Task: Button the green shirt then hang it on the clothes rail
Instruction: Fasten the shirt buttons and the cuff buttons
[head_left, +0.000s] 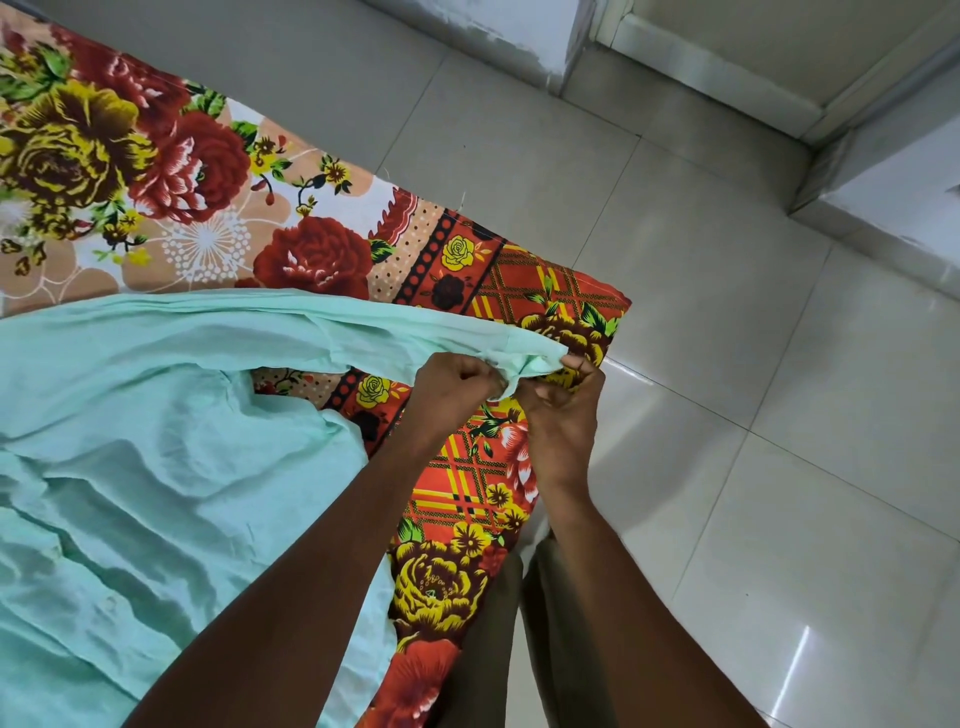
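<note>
The pale green shirt (145, 457) lies spread and creased over the left half of the bed. One long sleeve stretches right toward the bed's corner. Its cuff (524, 364) is pinched between both hands. My left hand (452, 384) is closed on the cuff's near side, and my right hand (563, 410) grips the cuff's far end with thumb and fingers. The button itself is hidden by the fingers. No clothes rail is in view.
The shirt rests on a bed covered with a floral sheet (208, 171) in red, yellow and orange. Glossy light floor tiles (753, 364) fill the right side. A white wall base and door frame (675, 52) run along the top.
</note>
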